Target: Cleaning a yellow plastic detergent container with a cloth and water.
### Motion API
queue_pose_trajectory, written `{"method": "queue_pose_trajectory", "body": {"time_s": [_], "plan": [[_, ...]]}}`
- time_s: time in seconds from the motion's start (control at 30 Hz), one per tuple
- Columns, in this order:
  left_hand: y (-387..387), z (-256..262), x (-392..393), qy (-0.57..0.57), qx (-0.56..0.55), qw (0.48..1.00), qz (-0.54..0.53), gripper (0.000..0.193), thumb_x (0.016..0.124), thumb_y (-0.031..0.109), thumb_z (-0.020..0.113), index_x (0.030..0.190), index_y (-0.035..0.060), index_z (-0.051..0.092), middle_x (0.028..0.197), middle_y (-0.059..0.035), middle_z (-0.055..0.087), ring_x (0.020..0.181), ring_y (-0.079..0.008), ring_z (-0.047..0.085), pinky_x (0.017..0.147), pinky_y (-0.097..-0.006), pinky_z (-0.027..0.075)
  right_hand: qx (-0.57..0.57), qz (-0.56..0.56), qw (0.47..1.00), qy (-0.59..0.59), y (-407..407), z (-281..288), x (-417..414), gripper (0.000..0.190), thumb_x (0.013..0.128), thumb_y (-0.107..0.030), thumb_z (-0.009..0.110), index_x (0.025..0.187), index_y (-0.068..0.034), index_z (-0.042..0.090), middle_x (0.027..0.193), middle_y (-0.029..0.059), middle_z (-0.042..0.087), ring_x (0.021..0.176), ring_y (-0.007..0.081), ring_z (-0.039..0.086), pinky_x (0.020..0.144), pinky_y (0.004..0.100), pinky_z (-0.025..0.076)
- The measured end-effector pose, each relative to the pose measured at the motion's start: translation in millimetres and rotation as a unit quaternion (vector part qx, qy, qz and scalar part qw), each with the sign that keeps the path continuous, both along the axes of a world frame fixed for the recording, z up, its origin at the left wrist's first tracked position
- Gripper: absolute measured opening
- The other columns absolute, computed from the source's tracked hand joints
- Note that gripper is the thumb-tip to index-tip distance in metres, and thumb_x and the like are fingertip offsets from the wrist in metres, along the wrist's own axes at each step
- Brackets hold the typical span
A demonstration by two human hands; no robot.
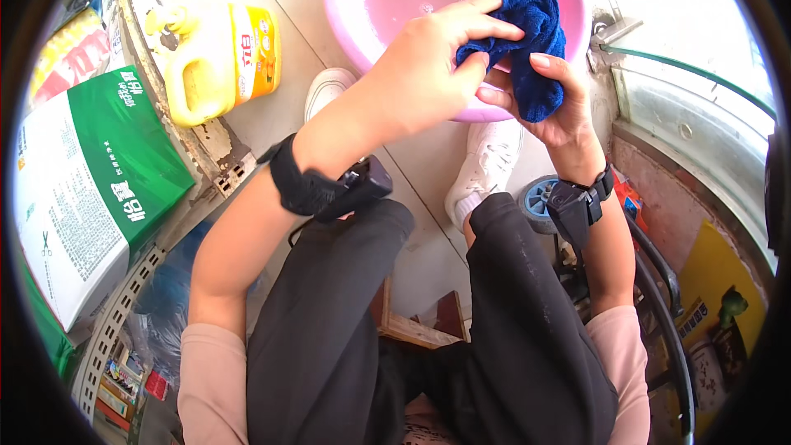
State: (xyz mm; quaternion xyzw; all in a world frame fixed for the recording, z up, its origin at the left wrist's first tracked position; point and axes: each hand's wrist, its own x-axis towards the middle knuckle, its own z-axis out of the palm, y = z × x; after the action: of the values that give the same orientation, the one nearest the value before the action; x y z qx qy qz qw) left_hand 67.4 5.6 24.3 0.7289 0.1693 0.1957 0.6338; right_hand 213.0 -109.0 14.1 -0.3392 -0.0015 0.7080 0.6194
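A bunched blue cloth [536, 31] with a towel-like surface is held between both hands above the right side of a pink plastic basin [346, 18]. The basin holds cloudy water with some suds. My left hand [454, 52] grips the cloth's left part with fingers and thumb. My right hand [553, 99] holds its lower end from below, thumb on the front. A loose corner of the cloth sticks out at the upper right. Each wrist wears a black strap with a small device.
A yellow detergent jug [210, 68] stands left of the basin, near a worn metal shelf edge [160, 68] and a green and white carton [93, 198]. At right are a glass-and-metal frame [686, 117], a blue-hubbed wheel [539, 205] and black tubing [661, 321]. White shoes [491, 157] stand by the basin.
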Motion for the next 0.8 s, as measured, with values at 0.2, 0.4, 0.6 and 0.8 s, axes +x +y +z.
{"method": "queue_pose_trajectory", "body": {"time_s": [0.2,0.4,0.6,0.8], "plan": [[9.7,20.1,-8.0,0.044,0.452,0.891,0.012,0.063,0.065,0.014,0.069,0.124,0.0169,0.048,0.129,-0.0098,0.047,0.116,-0.0259,0.046,0.093,-0.0411,0.034,-0.041,0.142,0.963,-0.225,2.9,0.3,-0.4,0.044,0.07,-0.009,0.072,0.109,-0.003,0.052,0.088,0.0028,0.059,0.074,0.0096,0.057,0.063,0.0234,0.046],[6.1,-19.1,-7.3,0.115,0.435,0.881,-0.144,0.034,0.069,0.004,0.06,0.102,0.0058,0.052,0.096,-0.0102,0.062,0.084,-0.0263,0.062,0.072,-0.0349,0.051,-0.048,0.284,0.873,-0.393,8.5,9.3,-21.5,0.05,0.056,-0.014,0.079,0.098,0.0,0.056,0.078,0.0026,0.058,0.07,0.0126,0.055,0.066,0.0278,0.047],[-8.1,-30.5,6.9,0.282,0.435,0.85,-0.091,0.021,0.067,0.005,0.063,0.087,0.0026,0.056,0.072,-0.0131,0.064,0.065,-0.0254,0.065,0.056,-0.0326,0.052,-0.015,0.233,0.659,-0.715,9.9,-13.8,-24.9,0.049,0.064,-0.004,0.068,0.106,0.002,0.044,0.07,0.0182,0.058,0.066,0.0301,0.061,0.061,0.0379,0.048],[-10.1,-46.8,3.1,0.301,0.15,0.935,-0.107,0.02,0.064,0.005,0.061,0.083,0.0,0.061,0.069,-0.0169,0.063,0.064,-0.0262,0.063,0.059,-0.0348,0.048,0.044,0.233,0.524,-0.818,8.3,-16.9,-24.0,0.052,0.067,0.003,0.06,0.113,-0.004,0.038,0.072,0.0192,0.059,0.072,0.0377,0.061,0.059,0.0441,0.047]]}}
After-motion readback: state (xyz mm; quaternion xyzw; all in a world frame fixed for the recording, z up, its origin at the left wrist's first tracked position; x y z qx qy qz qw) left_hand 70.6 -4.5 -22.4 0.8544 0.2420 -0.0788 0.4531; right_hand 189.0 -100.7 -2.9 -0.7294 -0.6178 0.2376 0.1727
